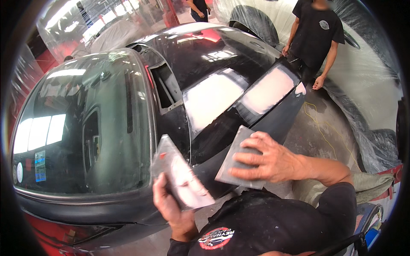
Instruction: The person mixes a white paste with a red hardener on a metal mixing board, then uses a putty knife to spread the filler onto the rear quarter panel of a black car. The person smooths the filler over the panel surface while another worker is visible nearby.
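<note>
My left hand (173, 205) grips the lower edge of a flat mixing board (162, 155) with its thumb and fingers. A smear of pale pink body filler (183, 181) covers much of the board's face. My right hand (267, 160) is closed over a grey, flat, four-sided plate (230, 155), its fingers bent across the face. A narrow gap separates board and plate, both held above the side of a black car (205, 151). On the car's dark panel lie two pale filler patches, a larger one (213, 96) and a smaller one (269, 89) nearer its edge.
The car's large window (115, 149) fills the left. A person in black (318, 38) stands by the far side, and another person (197, 9) is further back. Plastic sheeting (371, 81) drapes a vehicle at right. A yellow cord (326, 123) lies on the floor.
</note>
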`<state>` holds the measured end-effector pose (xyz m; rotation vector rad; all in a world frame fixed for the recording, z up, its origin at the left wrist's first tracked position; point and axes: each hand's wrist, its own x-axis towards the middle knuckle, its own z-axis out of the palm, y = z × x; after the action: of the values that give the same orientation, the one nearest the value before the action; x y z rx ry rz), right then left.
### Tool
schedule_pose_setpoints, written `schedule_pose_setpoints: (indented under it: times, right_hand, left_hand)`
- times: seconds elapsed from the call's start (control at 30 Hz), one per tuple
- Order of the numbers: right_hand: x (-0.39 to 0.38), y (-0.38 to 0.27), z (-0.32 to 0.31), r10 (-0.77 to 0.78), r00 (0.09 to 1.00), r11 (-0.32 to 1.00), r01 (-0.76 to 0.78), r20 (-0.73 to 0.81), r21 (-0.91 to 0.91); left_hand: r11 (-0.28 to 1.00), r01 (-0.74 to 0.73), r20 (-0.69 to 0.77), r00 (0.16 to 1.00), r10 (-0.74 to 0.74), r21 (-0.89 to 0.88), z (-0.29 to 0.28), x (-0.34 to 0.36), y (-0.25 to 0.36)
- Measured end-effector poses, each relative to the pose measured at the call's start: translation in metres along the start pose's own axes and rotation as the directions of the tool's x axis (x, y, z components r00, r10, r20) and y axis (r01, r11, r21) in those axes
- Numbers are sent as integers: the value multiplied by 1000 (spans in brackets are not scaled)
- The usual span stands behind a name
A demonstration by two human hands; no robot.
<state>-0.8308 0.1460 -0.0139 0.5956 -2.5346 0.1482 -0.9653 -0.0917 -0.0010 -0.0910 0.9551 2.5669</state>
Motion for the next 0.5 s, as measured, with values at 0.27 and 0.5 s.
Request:
schedule_pose_setpoints:
  times: [0.27,0.5]
  right_hand:
    - [11,58,51,343,939,929,-338,11,-149]
    - [15,69,66,325,945,933,-315,36,-173]
  left_hand:
    - [994,2,-66,998,-10,-113,-13,13,13]
    - [995,16,-3,1000,-17,-93,-34,19,13]
